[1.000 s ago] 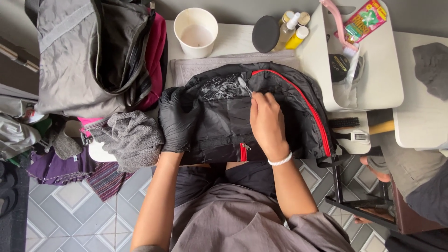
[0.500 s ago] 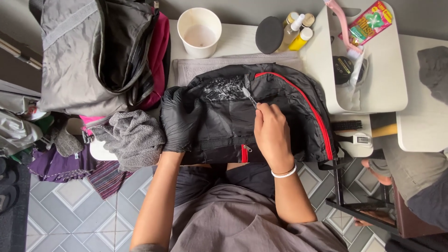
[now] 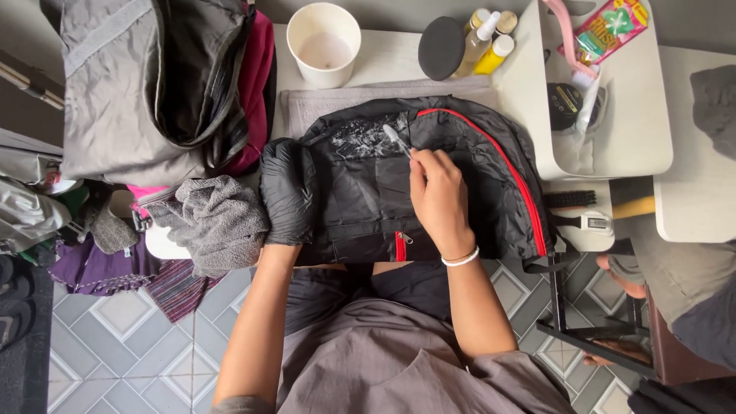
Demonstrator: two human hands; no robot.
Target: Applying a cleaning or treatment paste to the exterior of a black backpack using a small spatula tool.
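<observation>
Head view: right hand (image 3: 438, 201) is pinching a small brush (image 3: 397, 141), its long axis slanting up and left from the fingers, bristle end lying on a white foamy patch (image 3: 360, 139) on the black nylon bag (image 3: 460, 192) with red zip piping, flat on the worktop (image 3: 399, 57). Left hand (image 3: 285, 192), in a glossy black glove, is lying closed over the bag's left edge, farther from the foam; a grey terry cloth (image 3: 218, 221) is lying just beside it, a white cup (image 3: 323, 42) well above.

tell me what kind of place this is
Probably a small bag-cleaning workbench: a black backpack with foam being brushed on a white table, squeeze bottles and a white cup nearby.
</observation>
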